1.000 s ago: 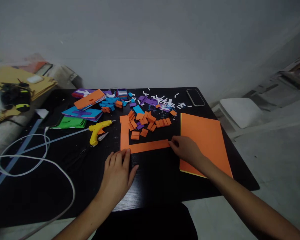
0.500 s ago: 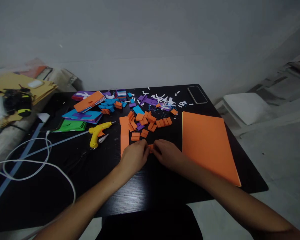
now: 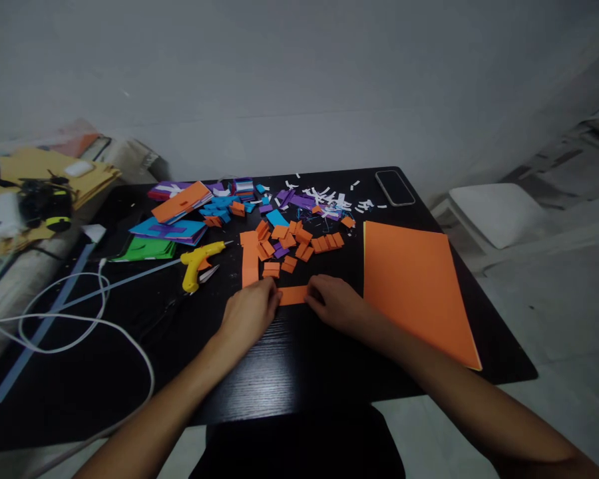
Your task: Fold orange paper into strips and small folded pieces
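Observation:
Between my two hands lies a short orange paper strip (image 3: pixel 293 295), stretched out sideways just above the black table. My left hand (image 3: pixel 252 307) pinches its left end, fingers closed. At the right end, my right hand (image 3: pixel 332 301) grips the strip with thumb and fingers together. A longer orange paper strip (image 3: pixel 250 263) lies upright in the view beyond my left hand, its near end partly covered by that hand. Just past the held strip are several small folded orange paper pieces (image 3: pixel 288 265).
A yellow glue gun (image 3: pixel 196 265) lies left, near scissors (image 3: pixel 208 273) and a white cable (image 3: pixel 130 340). Orange sheets (image 3: pixel 412 293) are stacked right. Folded coloured paper (image 3: pixel 180 201), white scraps (image 3: pixel 324 196) and a phone (image 3: pixel 394 188) lie farther back.
My left hand has moved left and slightly toward me, away from my right hand. More of the orange strip between them now shows.

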